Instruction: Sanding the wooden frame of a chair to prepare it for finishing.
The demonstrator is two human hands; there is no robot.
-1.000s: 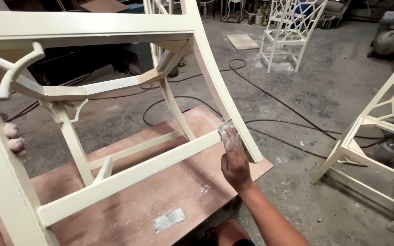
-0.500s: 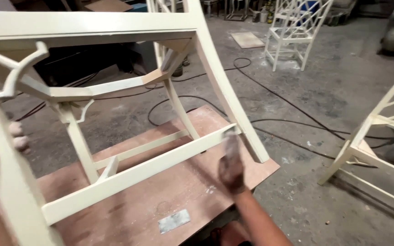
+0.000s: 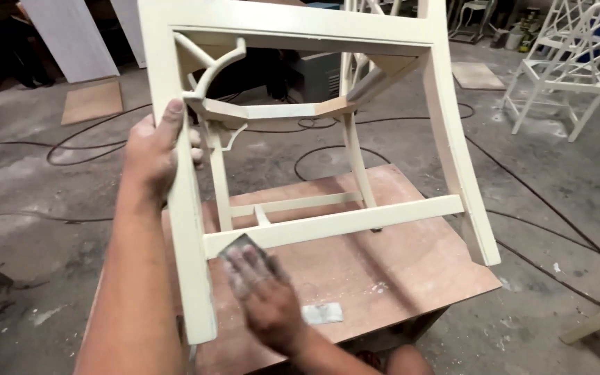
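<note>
A cream-painted chair frame (image 3: 328, 222) lies tipped on a brown plywood work board (image 3: 397, 271), its legs pointing toward me. My left hand (image 3: 154, 153) wraps around the near left leg, thumb on top. My right hand (image 3: 262, 295) presses a grey piece of sandpaper (image 3: 239, 251) against the left end of the lower cross rail, close to the left leg. The fingers cover most of the paper.
A small grey scrap of sandpaper (image 3: 322, 313) lies on the board beside my right hand. Black cables (image 3: 522, 187) run over the dusty concrete floor. Other cream chair frames (image 3: 564, 69) stand at the back right; a flat board piece (image 3: 92, 101) lies at left.
My right hand slid with the sandpaper from the right end of the cross rail to its left end. The view swung left, bringing my left hand on the leg fully into sight.
</note>
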